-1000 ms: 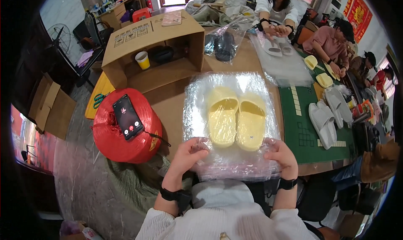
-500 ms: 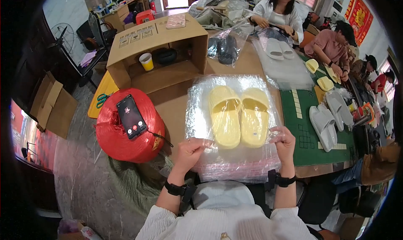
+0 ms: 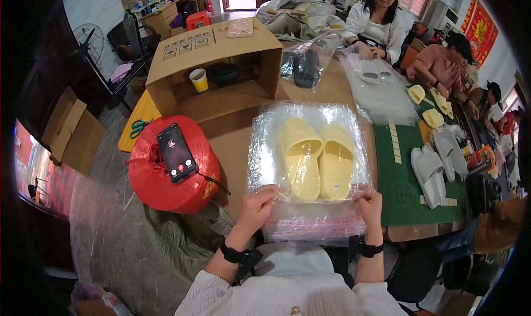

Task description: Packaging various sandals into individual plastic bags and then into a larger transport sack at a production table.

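Note:
A pair of pale yellow slippers [image 3: 301, 158] lies side by side, toes away from me, in a transparent plastic bag [image 3: 267, 145]. My left hand [image 3: 258, 207] pinches the bag's near edge at its left corner. At the right corner, my right hand [image 3: 369, 205] has its fingers closed on the same edge. Between the hands, the slippers' heels lie close to that edge. Beneath the bag is a stack of flat plastic bags [image 3: 310, 227] with pinkish-red near edges.
Left stands a red twine roll [image 3: 199, 191] with a phone [image 3: 176, 152] on top; green scissors [image 3: 138, 129] are beside it. An open cardboard box [image 3: 238, 108] holds a yellow-white cup [image 3: 198, 80]. Grey slippers [image 3: 427, 172] rest on a green mat [image 3: 392, 202]. Co-workers [image 3: 376, 25] sit beyond.
My right hand has moved down and slightly inward, and its fingers have closed up more. The view has shifted a little. Across the table, the co-worker's hands have come lower and closer together.

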{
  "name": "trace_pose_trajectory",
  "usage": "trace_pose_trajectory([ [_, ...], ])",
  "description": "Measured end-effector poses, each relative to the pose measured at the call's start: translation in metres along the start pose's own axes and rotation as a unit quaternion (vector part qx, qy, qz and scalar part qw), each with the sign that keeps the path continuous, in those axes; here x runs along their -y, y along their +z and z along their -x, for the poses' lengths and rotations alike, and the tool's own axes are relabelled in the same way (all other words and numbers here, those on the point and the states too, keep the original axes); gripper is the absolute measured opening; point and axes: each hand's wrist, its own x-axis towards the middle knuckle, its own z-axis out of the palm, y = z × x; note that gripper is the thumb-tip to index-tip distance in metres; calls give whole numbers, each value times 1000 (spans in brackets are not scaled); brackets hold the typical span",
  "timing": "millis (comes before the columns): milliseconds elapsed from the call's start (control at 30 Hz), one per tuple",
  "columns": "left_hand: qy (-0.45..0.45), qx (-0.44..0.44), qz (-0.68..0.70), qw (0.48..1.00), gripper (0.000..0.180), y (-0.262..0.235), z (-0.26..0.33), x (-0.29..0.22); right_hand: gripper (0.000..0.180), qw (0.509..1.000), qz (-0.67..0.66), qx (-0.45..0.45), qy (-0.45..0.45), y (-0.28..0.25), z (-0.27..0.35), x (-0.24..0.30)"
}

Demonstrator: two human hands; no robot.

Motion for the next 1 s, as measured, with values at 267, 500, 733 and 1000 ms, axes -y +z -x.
trace_pose_trajectory([
  [267, 88, 47, -116, 988, 19, -8, 10, 39, 28, 997, 64, 30, -30, 10, 5, 22],
  [500, 89, 54, -137, 985, 27, -20, 17, 29, 39, 952, 268, -4, -151, -2, 15, 30],
  [733, 153, -7, -236, 960, 45, -2, -6, -28, 45, 928, 251, -81, -263, 39, 30, 97],
  [1000, 108, 111, -298, 942, 50, 48, -8, 14, 62, 898, 346, 95, -255, 85, 10, 54],
])
